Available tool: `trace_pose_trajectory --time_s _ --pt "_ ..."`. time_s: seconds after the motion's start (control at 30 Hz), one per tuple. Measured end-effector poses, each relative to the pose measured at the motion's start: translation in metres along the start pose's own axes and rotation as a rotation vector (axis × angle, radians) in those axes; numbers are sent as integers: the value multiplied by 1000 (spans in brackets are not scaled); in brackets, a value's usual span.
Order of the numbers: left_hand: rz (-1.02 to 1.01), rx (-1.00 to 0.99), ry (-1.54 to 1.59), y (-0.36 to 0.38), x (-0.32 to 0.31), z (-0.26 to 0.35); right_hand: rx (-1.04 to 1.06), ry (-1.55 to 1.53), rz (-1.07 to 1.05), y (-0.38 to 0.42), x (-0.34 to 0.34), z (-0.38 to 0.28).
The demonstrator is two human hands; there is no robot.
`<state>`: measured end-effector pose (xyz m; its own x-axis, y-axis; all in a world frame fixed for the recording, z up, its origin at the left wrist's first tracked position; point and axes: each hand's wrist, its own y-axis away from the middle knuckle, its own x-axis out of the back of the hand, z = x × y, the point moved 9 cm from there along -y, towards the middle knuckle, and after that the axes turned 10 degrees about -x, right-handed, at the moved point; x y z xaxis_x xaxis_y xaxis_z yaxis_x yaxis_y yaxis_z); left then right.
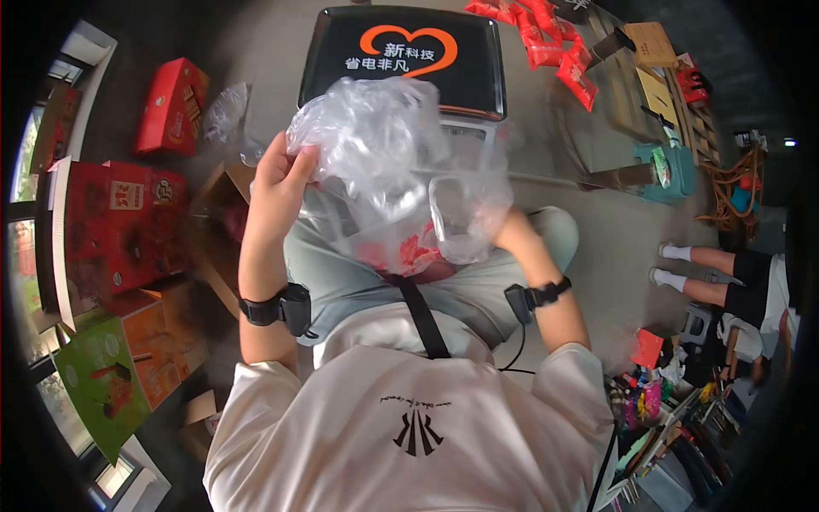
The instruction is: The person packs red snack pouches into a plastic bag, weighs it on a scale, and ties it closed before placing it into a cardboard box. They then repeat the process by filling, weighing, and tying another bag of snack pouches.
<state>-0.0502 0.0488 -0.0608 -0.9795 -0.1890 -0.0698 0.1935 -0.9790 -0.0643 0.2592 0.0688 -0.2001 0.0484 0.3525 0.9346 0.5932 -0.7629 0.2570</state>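
Above my lap, a clear, crumpled plastic bag [375,128] hangs between my two hands. My left hand [286,175] pinches its upper left edge between thumb and fingers. On the right, my right hand [503,226] is at the bag's lower side, its fingers partly covered by the plastic and blurred. Red and white material [418,249] shows through or beneath the lower part of the bag. Just beyond the bag stands a black-topped stool or small table [401,51] with an orange heart outline and white lettering.
Red packets [550,43] lie on a table at the top right. Red boxes [128,222] and an open cardboard box [223,230] stand at the left. Another person's legs [704,260] show at the far right, above a cluttered pile of goods [657,401].
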Motion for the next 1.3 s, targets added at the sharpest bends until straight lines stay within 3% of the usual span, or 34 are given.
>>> trace_pose_trajectory --time_s 0.1,0.17,0.27,0.3,0.43,0.5,0.57,0.7,0.77,0.83,0.9,0.97,1.03,1.1,1.17,1.23,1.27,1.3 --pt "163 96 138 2 16 -29 -72 87 -198 -54 -77 2" --pt "231 76 145 0 23 -44 -262 131 -307 -81 -125 24" --pt "168 32 34 0 41 -57 -543 186 -413 -90 -179 58" --pt "244 -15 30 4 33 -34 -597 200 -439 -88 -191 64" --pt "232 -50 -37 7 49 -37 -591 221 -583 -69 -213 56" --pt "242 -15 -13 11 51 -44 -507 -116 -620 -63 -220 38" --pt "236 49 74 12 45 -62 -505 -141 -582 -70 -236 46" --pt "196 134 186 9 8 -79 -341 -282 -580 -74 -179 11" --pt "171 171 248 11 -2 -100 -228 -699 -584 -61 -113 -24" --pt "42 276 277 8 -20 -134 -54 -890 -627 -46 -66 -37" --pt "44 320 277 9 -36 -141 -37 -1108 -627 -29 9 -46" --pt "-3 363 291 11 -50 -139 8 -1161 -559 -22 41 -34" --pt "-84 374 267 9 -61 -128 -34 -1313 -228 -24 85 -13" --pt "-146 414 225 15 -80 -109 -4 -1336 -228 -26 101 -18" --pt "-150 352 255 19 -96 -99 -3 -1317 -24 -30 116 -24" --pt "-270 420 231 28 -104 -92 -182 -1151 -188 -29 93 -32" --pt "-406 352 293 30 -108 -110 -131 -1238 -154 -30 85 -39" --pt "-398 340 297 30 -102 -110 -78 -1325 -122 -30 78 -43"
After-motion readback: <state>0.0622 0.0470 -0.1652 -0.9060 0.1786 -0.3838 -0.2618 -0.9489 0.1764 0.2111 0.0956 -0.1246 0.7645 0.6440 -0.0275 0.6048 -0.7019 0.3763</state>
